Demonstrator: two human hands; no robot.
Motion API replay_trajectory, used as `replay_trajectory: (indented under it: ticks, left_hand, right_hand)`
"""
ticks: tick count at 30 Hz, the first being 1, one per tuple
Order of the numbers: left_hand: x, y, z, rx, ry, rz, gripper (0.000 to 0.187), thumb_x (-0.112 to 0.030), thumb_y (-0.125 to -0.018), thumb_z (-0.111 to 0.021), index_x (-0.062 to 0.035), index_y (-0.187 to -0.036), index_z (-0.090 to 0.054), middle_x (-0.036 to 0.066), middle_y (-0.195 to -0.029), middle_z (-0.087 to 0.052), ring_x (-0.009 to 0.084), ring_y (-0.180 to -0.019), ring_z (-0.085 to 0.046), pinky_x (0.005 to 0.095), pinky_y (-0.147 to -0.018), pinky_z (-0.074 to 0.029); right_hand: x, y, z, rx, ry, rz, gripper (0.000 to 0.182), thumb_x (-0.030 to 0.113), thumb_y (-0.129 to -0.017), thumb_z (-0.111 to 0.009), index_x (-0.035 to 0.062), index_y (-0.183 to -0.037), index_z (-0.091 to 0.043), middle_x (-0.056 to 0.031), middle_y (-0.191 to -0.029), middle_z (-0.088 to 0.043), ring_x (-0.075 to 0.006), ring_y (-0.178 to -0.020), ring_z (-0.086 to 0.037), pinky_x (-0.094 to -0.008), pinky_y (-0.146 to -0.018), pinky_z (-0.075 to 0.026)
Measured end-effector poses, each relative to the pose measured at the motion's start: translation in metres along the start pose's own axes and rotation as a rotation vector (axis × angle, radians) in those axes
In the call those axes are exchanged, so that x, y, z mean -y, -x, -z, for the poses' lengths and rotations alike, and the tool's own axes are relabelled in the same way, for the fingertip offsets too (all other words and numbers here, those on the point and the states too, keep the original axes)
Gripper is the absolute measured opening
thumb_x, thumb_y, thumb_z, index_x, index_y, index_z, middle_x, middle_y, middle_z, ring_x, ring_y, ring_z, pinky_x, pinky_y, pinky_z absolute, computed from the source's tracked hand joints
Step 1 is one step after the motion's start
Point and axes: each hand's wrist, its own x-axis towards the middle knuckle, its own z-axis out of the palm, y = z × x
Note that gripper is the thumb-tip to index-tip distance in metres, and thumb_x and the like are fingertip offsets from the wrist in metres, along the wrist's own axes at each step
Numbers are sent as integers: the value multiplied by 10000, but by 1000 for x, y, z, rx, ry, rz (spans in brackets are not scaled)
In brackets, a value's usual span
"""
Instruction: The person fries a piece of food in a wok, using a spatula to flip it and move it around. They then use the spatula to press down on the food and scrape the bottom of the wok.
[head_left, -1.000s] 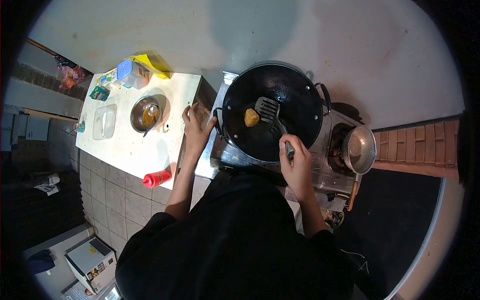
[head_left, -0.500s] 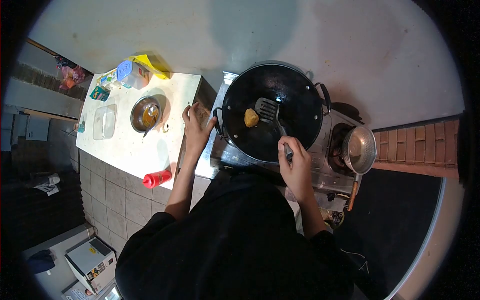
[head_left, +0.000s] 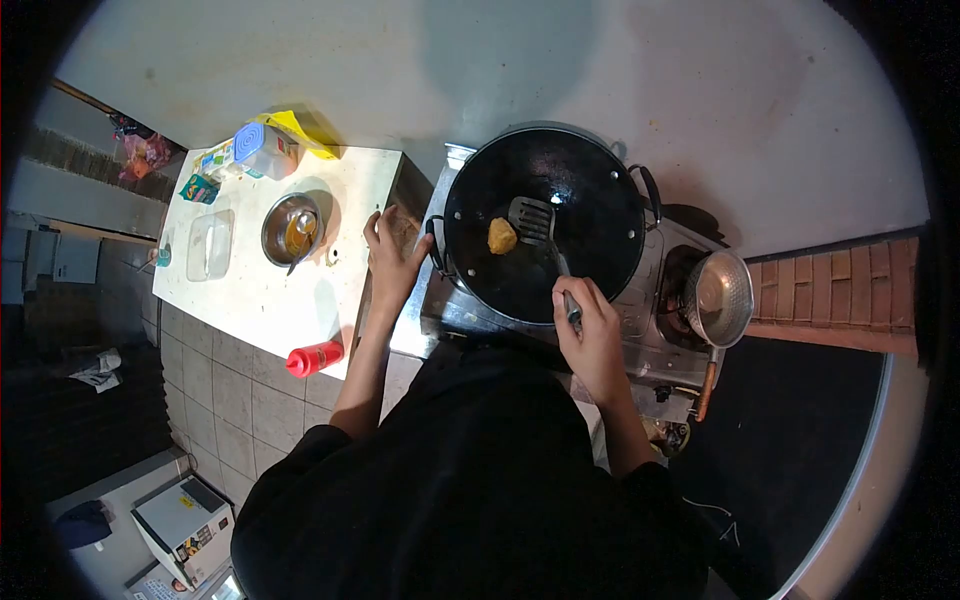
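My right hand is wrapped round the handle of a slotted spatula, whose metal blade rests inside a large black wok on the stove. Just left of the blade lies a golden-brown piece of food. At the wok's left handle, my left hand has its fingers spread and holds nothing; whether a fingertip touches the handle is hard to tell.
On the white table are a metal bowl, a clear container, a lidded jar, a yellow packet and a red bottle. A small saucepan sits on the right burner.
My right hand and the spatula have shifted very slightly to the left. My left hand has stayed in place.
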Motion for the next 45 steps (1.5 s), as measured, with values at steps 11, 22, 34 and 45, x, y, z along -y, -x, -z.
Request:
replay_trajectory:
  ticks: [11,22,34,45]
  left_hand:
    - [4,-1,-2,5,6,0,761,-359,-861,-814,-97,-1464,-431,264,-1488,-350,513,-1316,-483,563,-1068,-443]
    - [5,1,-2,-1,13,3,767,-359,-853,-818,-101,-1467,-438,260,-1486,-359,508,-1327,-471,559,-1074,-436]
    - [-1,1,0,-5,16,3,751,-362,-861,-812,-104,-1462,-441,260,-1487,-360,503,-1324,-480,555,-1076,-437]
    - [1,2,-1,-4,12,1,745,-351,-861,-815,-97,-1454,-443,267,-1480,-367,515,-1310,-488,556,-1056,-461]
  right_hand:
    - [11,2,25,428,252,147,486,-3,-818,-764,34,-1286,-639,-155,-1129,-578,-306,-1035,-629,-394,-861,-565]
    - [14,7,23,472,267,132,493,3,-821,-765,43,-1293,-626,-179,-1148,-564,-328,-1081,-616,-414,-880,-561]
    - [14,8,22,466,255,117,510,-9,-816,-759,43,-1304,-618,-189,-1185,-558,-343,-1092,-617,-424,-898,-560]
    - [15,7,22,469,256,100,503,-8,-815,-762,43,-1296,-627,-187,-1181,-565,-342,-1091,-621,-421,-898,-561]
